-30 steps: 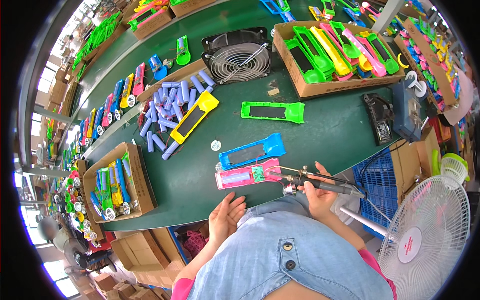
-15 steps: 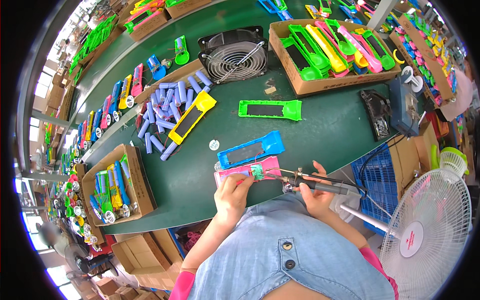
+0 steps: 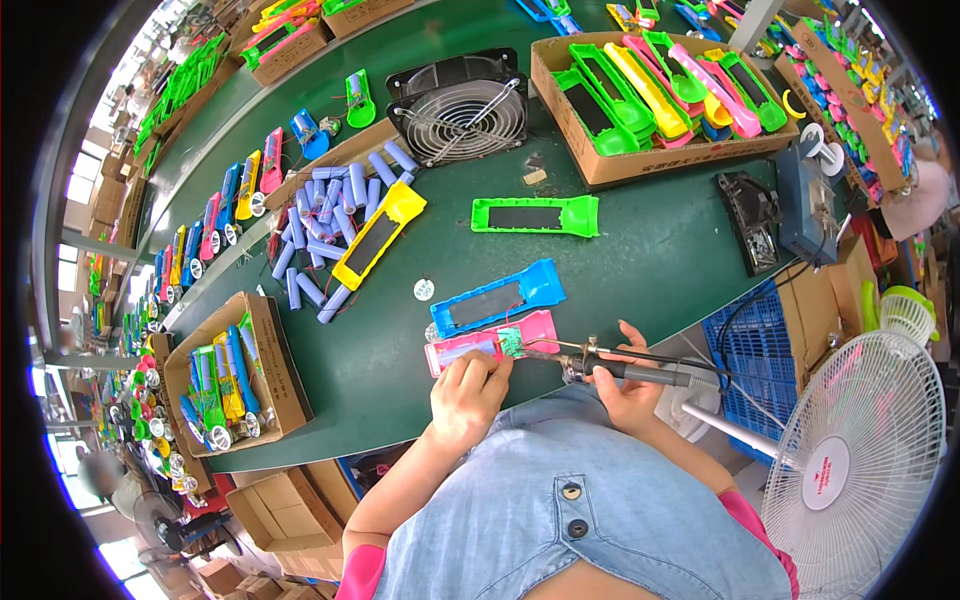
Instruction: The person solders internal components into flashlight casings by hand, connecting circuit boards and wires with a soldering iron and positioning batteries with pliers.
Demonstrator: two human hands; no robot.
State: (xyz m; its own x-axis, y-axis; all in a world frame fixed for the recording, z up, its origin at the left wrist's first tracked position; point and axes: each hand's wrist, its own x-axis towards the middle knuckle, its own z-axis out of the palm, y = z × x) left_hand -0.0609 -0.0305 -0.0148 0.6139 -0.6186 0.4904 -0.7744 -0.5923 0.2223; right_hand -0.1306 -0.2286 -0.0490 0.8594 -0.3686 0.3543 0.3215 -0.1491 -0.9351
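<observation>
My right hand (image 3: 626, 395) grips a soldering iron (image 3: 640, 374) with a thin feed tube along it. Its tip reaches the small green circuit board (image 3: 510, 342) inside a pink lamp housing (image 3: 541, 325). In the same housing lies a purple battery cell (image 3: 463, 350). The fingers of my left hand (image 3: 468, 398) are closed together at the housing's near edge, below the cell. What they pinch, if anything, is hidden. A blue housing (image 3: 544, 284) with a dark panel lies right behind the pink one, touching or nearly so.
Beyond lie a green housing (image 3: 580, 216), a yellow housing (image 3: 404, 205) and a pile of purple cells (image 3: 327, 250). A box fan (image 3: 465, 120) and a carton of housings (image 3: 660, 165) stand behind. Left is a carton of lamps (image 3: 285, 370); right, a blue-grey soldering station (image 3: 808, 215) and a white fan (image 3: 850, 460).
My left hand has shifted slightly right and down along the pink housing, uncovering more of the cell. The iron stays at the circuit board. The whole view has shifted a little.
</observation>
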